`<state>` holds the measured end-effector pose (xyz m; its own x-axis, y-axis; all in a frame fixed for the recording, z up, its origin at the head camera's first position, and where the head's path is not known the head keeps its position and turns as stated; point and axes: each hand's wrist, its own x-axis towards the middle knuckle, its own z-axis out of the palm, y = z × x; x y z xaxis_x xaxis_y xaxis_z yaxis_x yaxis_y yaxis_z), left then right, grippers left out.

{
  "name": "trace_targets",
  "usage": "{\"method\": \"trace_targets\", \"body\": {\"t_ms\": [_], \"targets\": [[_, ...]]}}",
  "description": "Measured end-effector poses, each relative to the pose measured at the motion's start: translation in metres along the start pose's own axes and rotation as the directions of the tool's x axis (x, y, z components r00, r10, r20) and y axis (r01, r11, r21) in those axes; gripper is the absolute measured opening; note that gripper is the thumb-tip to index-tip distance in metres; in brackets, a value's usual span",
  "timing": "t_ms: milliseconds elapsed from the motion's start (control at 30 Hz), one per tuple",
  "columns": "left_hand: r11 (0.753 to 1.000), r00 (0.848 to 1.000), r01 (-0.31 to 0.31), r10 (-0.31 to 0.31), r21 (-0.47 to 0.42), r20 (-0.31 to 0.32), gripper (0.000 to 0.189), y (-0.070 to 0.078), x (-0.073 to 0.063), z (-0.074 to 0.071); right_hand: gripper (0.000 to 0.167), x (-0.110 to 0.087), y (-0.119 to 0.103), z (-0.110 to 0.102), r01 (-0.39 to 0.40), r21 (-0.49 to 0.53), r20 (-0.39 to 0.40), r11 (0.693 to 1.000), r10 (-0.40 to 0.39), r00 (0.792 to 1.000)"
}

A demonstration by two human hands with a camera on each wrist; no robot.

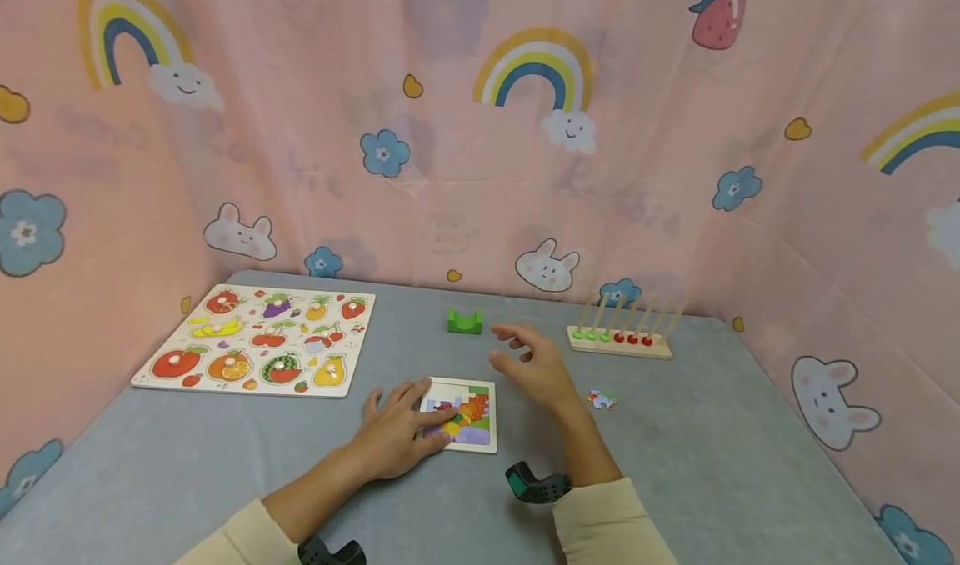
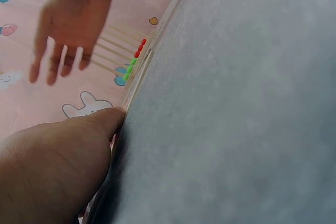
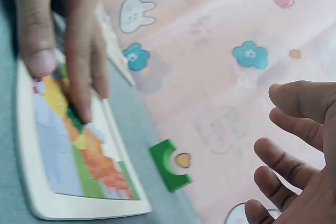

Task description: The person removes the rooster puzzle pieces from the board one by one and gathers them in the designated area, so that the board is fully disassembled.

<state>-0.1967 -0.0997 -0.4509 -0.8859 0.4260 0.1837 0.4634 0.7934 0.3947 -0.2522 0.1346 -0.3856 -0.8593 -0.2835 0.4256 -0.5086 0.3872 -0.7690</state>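
Left hand point(image 1: 397, 434) on the jigsaw point(image 1: 476, 423)

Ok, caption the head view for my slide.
Left hand touching small, square, pale-framed jigsaw puzzle; right hand raised empty beside it.

Play corner: rainbow-printed cloth point(image 1: 465, 190), jigsaw point(image 1: 476, 421), bead toy point(image 1: 625, 346).

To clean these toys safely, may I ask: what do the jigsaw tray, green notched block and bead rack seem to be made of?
Jigsaw tray: probably matte wood or fibreboard, judging by its pale rim.
Green notched block: perhaps painted wood or plastic, smooth, with even colour and crisp edges.
Bead rack: likely matte bare wood, from its pale tan surface; its beads are unclear.
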Motion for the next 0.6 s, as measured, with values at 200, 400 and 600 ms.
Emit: {"method": "trace_targets", "body": {"t_ms": [200, 400, 600], "targets": [[1.000, 1.000, 0.005, -0.005, -0.002, 0.004, 0.040, -0.001, 0.000, 0.002, 0.035, -0.004, 0.017, 0.013, -0.026, -0.001, 0.048, 1.000, 0.026, 0.998], [1.000, 1.000, 0.003, -0.003, -0.008, 0.000, 0.040, -0.001, 0.000, 0.001, 0.034, -0.007, 0.031, 0.020, -0.045, -0.016, 0.083, 0.999, 0.046, 0.996], [1.000, 1.000, 0.005, -0.005, -0.008, 0.002, 0.040, -0.001, 0.000, 0.001, 0.032, -0.011, 0.039, 0.027, -0.103, -0.065, 0.152, 0.993, 0.112, 0.982]]}}
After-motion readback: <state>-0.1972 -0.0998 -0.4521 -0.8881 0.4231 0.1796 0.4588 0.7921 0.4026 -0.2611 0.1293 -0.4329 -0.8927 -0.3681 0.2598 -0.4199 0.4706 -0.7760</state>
